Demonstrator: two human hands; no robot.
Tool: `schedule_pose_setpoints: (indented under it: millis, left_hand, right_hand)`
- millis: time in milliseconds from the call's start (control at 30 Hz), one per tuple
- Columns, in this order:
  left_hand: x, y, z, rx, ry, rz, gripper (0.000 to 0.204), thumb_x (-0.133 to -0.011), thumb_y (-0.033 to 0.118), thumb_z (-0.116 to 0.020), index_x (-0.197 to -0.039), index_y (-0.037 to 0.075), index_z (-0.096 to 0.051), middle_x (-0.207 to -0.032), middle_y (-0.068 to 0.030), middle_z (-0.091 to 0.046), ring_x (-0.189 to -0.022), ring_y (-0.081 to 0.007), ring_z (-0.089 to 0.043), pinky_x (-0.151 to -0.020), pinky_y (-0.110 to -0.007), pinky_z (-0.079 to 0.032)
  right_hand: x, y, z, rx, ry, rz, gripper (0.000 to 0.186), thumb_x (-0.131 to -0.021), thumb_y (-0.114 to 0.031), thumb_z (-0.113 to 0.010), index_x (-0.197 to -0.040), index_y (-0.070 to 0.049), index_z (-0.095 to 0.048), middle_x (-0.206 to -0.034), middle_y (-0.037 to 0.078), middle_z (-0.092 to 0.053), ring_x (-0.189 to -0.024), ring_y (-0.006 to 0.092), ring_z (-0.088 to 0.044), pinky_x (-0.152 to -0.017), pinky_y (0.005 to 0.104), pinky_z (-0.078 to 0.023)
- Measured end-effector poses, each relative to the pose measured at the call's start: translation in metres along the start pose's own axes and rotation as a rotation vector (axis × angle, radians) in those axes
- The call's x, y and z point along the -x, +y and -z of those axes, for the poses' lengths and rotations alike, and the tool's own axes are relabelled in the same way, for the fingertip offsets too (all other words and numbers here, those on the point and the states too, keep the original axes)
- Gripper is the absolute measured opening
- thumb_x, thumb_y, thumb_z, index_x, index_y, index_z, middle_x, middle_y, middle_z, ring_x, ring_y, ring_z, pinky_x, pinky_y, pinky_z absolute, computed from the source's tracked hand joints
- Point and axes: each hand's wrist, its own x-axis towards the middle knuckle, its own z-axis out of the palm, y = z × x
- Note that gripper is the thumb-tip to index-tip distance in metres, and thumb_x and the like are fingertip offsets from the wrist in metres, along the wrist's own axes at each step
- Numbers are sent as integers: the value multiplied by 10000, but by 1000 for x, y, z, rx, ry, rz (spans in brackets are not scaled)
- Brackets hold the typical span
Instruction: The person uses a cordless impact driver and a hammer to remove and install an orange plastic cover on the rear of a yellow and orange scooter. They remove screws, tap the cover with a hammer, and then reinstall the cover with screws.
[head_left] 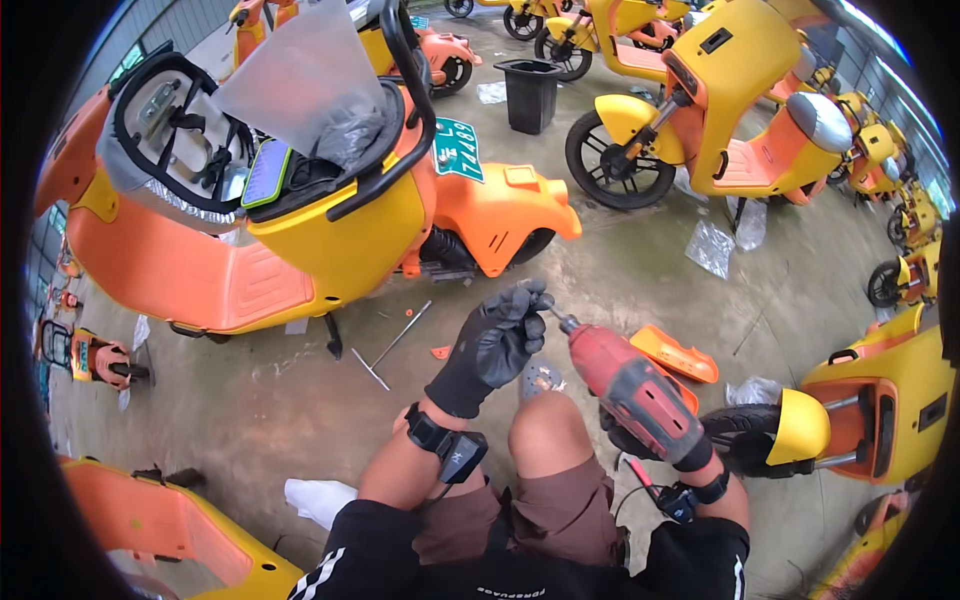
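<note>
My right hand, in a black glove, grips a red and grey cordless drill that points up and to the left. My left hand, also gloved in black, pinches something small at the tip of the drill bit; what it pinches is too small to tell. Both hands are above my bare knee. An orange and yellow electric scooter stands just ahead with its seat raised and its storage compartment open.
A thin metal rod and small orange bits lie on the concrete floor. An orange plastic panel lies right of the drill. A black bin stands farther back. More yellow scooters stand all around, some close on my right and lower left.
</note>
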Motion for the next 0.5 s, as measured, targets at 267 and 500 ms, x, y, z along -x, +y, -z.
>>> schedule_pose_setpoints:
  millis: [267, 500]
  left_hand:
    - [-3, -2, 3, -191, 119, 83, 385, -1015, 279, -598, -1307, 33, -549, -1088, -73, -666, -667, -106, -596, -539, -222, -466]
    - [-12, -6, 12, -230, 55, 94, 368, -1024, 266, -582, -1283, 6, -555, -1103, -120, -671, -648, -118, -592, -541, -239, -463]
  right_hand:
    - [-14, 7, -9, 937, -30, 362, 446, -859, -238, -746, -1285, -199, -620, -1251, 29, -644, -1140, 220, -621, -988, 367, -493]
    - [-12, 17, -4, 267, -54, 217, 541, -860, -198, -741, -1376, -210, -580, -1378, 38, -590, -1285, 251, -548, -1120, 390, -395]
